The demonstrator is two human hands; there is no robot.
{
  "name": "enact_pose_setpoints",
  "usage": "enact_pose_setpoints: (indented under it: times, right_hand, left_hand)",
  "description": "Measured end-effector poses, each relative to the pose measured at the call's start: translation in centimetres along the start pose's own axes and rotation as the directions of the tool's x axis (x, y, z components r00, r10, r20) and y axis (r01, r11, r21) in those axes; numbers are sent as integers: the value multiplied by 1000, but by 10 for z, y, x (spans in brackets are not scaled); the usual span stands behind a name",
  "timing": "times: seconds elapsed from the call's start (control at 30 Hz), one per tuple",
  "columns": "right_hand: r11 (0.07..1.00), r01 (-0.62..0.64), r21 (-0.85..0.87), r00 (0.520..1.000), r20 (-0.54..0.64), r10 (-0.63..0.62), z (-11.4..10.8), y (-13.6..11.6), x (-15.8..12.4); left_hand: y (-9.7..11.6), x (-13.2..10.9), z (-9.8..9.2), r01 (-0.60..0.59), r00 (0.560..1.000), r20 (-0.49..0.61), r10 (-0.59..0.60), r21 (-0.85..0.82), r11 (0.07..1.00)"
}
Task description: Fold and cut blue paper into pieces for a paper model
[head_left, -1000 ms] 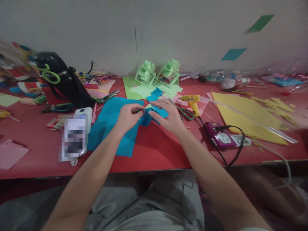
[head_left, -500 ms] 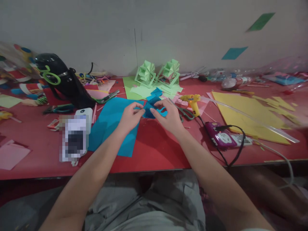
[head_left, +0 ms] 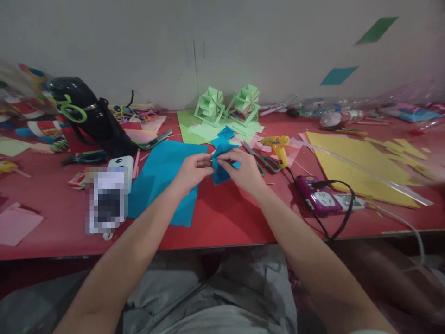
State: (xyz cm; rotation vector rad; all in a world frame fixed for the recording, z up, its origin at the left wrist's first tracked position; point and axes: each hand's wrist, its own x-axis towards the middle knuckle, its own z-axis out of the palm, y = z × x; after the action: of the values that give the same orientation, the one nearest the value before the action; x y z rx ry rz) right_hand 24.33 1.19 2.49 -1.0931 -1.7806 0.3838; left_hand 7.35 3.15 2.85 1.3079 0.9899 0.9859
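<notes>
Between my hands, above the red tabletop, is a folded piece of blue paper (head_left: 220,175). My left hand (head_left: 194,172) pinches its left side with thumb and fingers. My right hand (head_left: 242,168) grips it from the right, fingertips pressed on the folds. Parts of the paper are hidden behind my fingers. A large blue sheet (head_left: 163,181) lies flat to the left, partly under my left forearm. Just beyond my hands rests another small blue folded piece (head_left: 226,132). Scissors (head_left: 267,162) lie right of my right hand.
A yellow glue gun (head_left: 280,149) stands near the scissors, its cord running to a purple power strip (head_left: 321,197). Two green paper models (head_left: 211,104) stand at the back. Yellow sheets (head_left: 351,162) lie right; a black bottle (head_left: 92,113) and white power bank (head_left: 127,166) are left.
The blue paper has been turned in my hands, with its folds now upright and hanging lower. My fingers have closed in around it, the right hand shifting slightly down.
</notes>
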Motion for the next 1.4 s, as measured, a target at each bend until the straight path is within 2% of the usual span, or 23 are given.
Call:
enact_pose_setpoints:
  times: [0.27, 0.63, 0.77, 0.93, 1.1, 1.4]
  right_hand:
    - [1000, -15, -11, 1000, -14, 15, 1, -1, 0]
    - [1000, -12, 1, 1000, -23, 12, 1, -1, -1]
    - [1000, -4, -10, 1000, -17, 4, 1, -2, -1]
    - [996, 79, -47, 997, -18, -80, 3, 2, -2]
    - [973, 186, -136, 981, -27, -192, 7, 4, -3]
    - [955, 213, -208, 976, 8, -216, 6, 3, -3]
  left_hand:
    - [3, -3, 3, 53, 998, -20, -54, -19, 998]
    - [0, -1, 0, 32, 999, 20, -32, -5, 999]
    - [1, -2, 1, 48, 999, -1, -48, -13, 999]
    - [2, -1, 3, 58, 997, -46, -60, -46, 997]
    - [2, 1, 1, 59, 992, -102, -74, -148, 987]
    - [4, 1, 0, 82, 990, -86, -109, -268, 960]
